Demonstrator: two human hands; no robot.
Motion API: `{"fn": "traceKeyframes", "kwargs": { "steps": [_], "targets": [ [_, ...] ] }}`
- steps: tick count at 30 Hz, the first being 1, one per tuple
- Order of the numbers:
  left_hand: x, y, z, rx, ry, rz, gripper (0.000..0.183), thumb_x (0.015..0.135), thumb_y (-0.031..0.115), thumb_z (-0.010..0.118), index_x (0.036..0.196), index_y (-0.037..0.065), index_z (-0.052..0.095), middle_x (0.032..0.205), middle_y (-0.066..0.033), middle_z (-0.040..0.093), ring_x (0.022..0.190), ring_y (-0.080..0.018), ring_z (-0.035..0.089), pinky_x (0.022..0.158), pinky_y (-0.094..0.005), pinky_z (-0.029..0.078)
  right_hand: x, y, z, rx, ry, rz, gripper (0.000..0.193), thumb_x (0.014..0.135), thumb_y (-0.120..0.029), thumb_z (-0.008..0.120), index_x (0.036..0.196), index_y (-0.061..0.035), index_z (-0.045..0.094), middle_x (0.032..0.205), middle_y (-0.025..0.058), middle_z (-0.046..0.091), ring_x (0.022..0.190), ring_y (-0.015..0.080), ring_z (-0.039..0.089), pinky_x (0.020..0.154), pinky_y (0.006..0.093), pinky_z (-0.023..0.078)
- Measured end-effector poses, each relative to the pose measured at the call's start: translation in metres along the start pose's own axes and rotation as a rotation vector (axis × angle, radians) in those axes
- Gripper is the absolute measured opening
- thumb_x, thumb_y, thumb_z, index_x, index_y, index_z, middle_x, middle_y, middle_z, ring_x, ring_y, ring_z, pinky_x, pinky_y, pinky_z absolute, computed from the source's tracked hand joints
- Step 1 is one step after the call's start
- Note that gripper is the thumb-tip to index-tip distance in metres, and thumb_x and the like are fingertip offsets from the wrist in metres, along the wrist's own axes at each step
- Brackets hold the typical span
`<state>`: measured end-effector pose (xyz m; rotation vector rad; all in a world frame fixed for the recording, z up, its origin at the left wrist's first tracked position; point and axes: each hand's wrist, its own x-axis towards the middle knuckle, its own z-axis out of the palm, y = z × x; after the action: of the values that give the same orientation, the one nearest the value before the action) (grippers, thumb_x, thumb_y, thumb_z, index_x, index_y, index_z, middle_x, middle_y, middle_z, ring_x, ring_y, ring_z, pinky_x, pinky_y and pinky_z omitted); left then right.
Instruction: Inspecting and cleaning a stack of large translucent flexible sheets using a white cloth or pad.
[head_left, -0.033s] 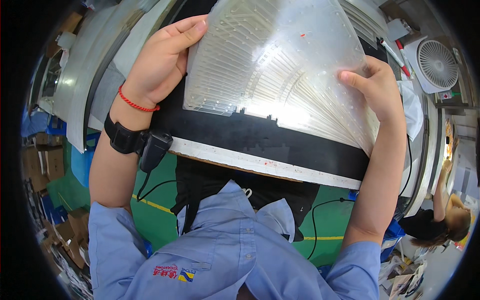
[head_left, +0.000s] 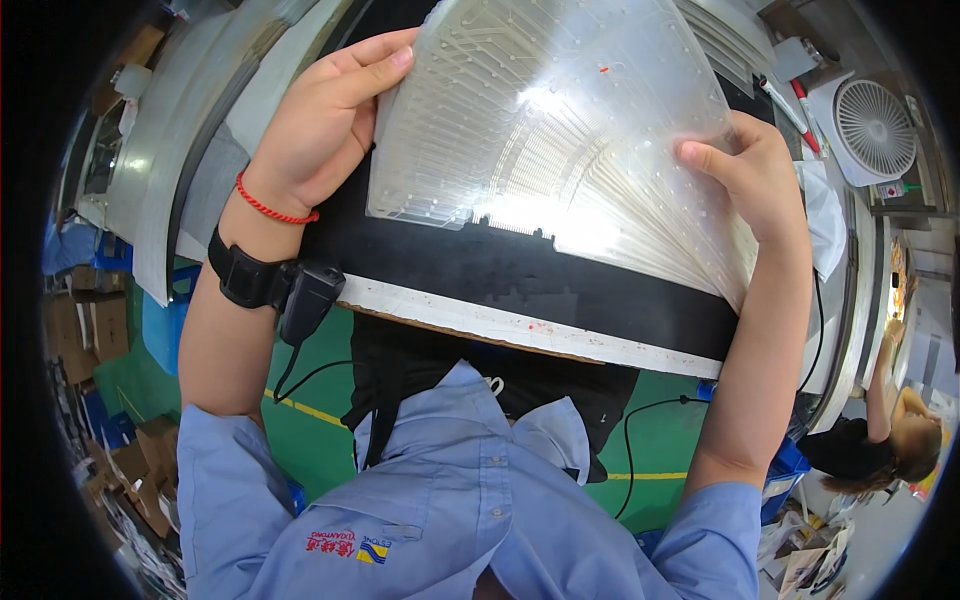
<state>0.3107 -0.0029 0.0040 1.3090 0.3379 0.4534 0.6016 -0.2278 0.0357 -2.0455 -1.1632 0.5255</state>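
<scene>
A stack of clear plastic film sheets (head_left: 600,130) with pale printed circuit lines is held up in both hands over the black work surface (head_left: 480,275). The lower edges are fanned out in steps, and light glares off the middle. My left hand (head_left: 345,110) is closed on the stack's left edge, thumb on top. At the right edge my right hand (head_left: 750,165) grips the sheets, thumb on the upper face and the other fingers mostly hidden behind. A small red mark (head_left: 604,70) shows on the top sheet.
White-edged table front (head_left: 530,325) lies close to my body. Right of the stack are markers (head_left: 790,110), a white fan (head_left: 875,125) and crumpled white plastic (head_left: 822,215). More sheets (head_left: 720,45) lie behind. A person (head_left: 880,450) works at far right. Cartons (head_left: 100,325) stand at left.
Almost nothing differs. The left edge of the film stack and my left fingertips have shifted very slightly; my right hand keeps its place.
</scene>
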Motion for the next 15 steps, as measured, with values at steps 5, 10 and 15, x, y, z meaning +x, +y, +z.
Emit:
{"fn": "traceKeyframes", "kwargs": {
  "steps": [5,10,15],
  "targets": [
    [0.0012,0.0004,0.0072,0.138,0.09,-0.067,0.042,0.105,0.022,0.047,0.138,-0.004,0.049,0.125,-0.0095,0.064,0.113,-0.0138,0.062,0.098,-0.0278,0.05,-0.0009,-0.0032,-0.0018,-0.052,0.014,0.074,0.025,0.074,-0.02,0.083,0.092,-0.0036,0.076,0.077,0.0043,0.071,0.067,0.0115,0.061,0.064,0.027,0.047],
    [0.0011,0.0012,0.0049,0.143,0.069,-0.117,0.042,0.106,0.024,0.046,0.137,-0.004,0.05,0.124,-0.0109,0.064,0.111,-0.0135,0.063,0.097,-0.0267,0.05,-0.0015,-0.0046,-0.0015,-0.051,0.044,0.065,0.024,0.074,-0.02,0.082,0.09,-0.0043,0.076,0.075,0.0034,0.07,0.066,0.011,0.06,0.063,0.027,0.046],
    [0.0034,-0.0025,-0.0014,0.084,0.045,-0.138,0.042,0.107,0.025,0.043,0.137,-0.004,0.049,0.125,-0.0106,0.064,0.112,-0.0131,0.063,0.097,-0.0263,0.05,-0.0008,-0.0053,-0.0031,-0.135,0.047,0.069,0.024,0.074,-0.022,0.082,0.089,-0.0049,0.076,0.074,0.0025,0.069,0.065,0.0105,0.059,0.062,0.0262,0.045]
  ]
}}
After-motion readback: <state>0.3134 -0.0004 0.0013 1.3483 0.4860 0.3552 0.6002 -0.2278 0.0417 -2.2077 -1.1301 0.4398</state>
